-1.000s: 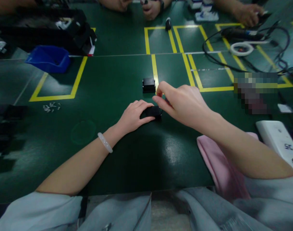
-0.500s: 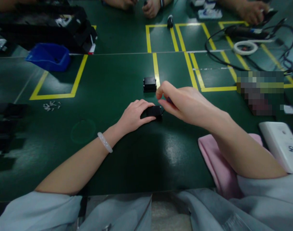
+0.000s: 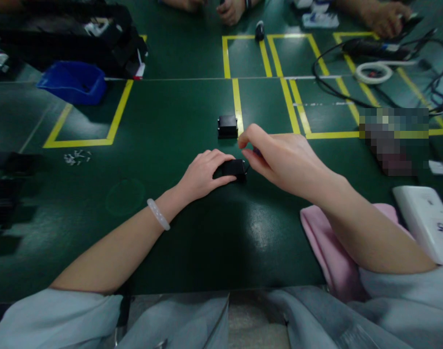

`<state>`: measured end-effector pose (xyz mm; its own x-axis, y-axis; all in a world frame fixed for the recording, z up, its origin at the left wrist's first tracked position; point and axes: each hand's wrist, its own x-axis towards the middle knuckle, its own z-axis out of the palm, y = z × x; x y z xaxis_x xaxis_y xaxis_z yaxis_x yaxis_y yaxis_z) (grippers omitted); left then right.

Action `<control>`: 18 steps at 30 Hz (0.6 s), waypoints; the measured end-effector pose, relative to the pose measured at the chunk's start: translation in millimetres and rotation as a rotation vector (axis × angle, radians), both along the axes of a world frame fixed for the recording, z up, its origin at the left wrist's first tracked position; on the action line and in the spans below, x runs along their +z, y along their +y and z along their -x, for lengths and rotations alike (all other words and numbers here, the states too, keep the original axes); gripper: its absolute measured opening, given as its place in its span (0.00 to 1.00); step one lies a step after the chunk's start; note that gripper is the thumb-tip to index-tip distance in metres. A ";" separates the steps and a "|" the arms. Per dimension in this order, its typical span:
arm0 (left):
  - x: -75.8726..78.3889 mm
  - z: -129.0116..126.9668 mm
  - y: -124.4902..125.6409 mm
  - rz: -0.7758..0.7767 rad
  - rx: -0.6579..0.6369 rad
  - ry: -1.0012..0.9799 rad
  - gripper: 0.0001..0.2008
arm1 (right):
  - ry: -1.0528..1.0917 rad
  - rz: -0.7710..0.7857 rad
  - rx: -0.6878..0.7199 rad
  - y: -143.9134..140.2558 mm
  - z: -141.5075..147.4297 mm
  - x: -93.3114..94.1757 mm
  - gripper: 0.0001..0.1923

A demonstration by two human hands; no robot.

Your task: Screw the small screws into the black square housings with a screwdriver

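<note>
- Open green table point(image 3: 178, 121) lies ahead of and to the left of the fingers; the near edge of the table runs just below both forearms.
- Beyond the fingertips, yellow tape lines point(image 3: 237, 102) mark out boxes; one strip runs straight away from the hands.
- To the right of the right forearm a pink cloth point(image 3: 326, 242) lies at the table edge, with a white device point(image 3: 425, 220) past it.
- Two small black blocks show: one black block point(image 3: 233, 168) under the fingers, and a second black block point(image 3: 227, 126) just beyond the fingertips, touching the yellow strip and apart from both hands.
- One blue bin point(image 3: 73, 81) sits far off to the left; a scatter of small pale parts point(image 3: 76, 157) lies well left of the left hand, too small to count.
- The left hand point(image 3: 201, 174) curls over the near block, thumb along its front side and fingers on top, holding it down on the table.
- The right hand point(image 3: 279, 157) hovers at the block's right end, thumb and forefinger pinched together; whether they hold something small I cannot tell.
- Other people's hands point(image 3: 230, 9) rest at the far edge.
</note>
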<state>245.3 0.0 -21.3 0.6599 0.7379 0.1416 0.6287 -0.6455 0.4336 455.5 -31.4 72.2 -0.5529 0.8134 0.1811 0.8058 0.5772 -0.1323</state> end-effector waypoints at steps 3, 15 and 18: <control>-0.4 -0.1 0.0 -0.010 -0.001 0.000 0.21 | 0.021 -0.018 -0.006 0.1 -1.6 -0.5 0.13; 0.4 -1.3 -3.6 -0.044 0.004 0.031 0.22 | -0.006 -0.025 -0.085 -0.3 -1.1 0.3 0.15; 0.3 -1.5 -3.7 -0.047 0.008 0.033 0.22 | -0.019 -0.047 -0.095 -1.4 -1.3 0.5 0.16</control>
<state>246.8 -3.7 -21.0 0.6590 0.7361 0.1546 0.6472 -0.6597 0.3821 456.9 -32.9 72.7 -0.4773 0.8532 0.2104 0.8594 0.5032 -0.0908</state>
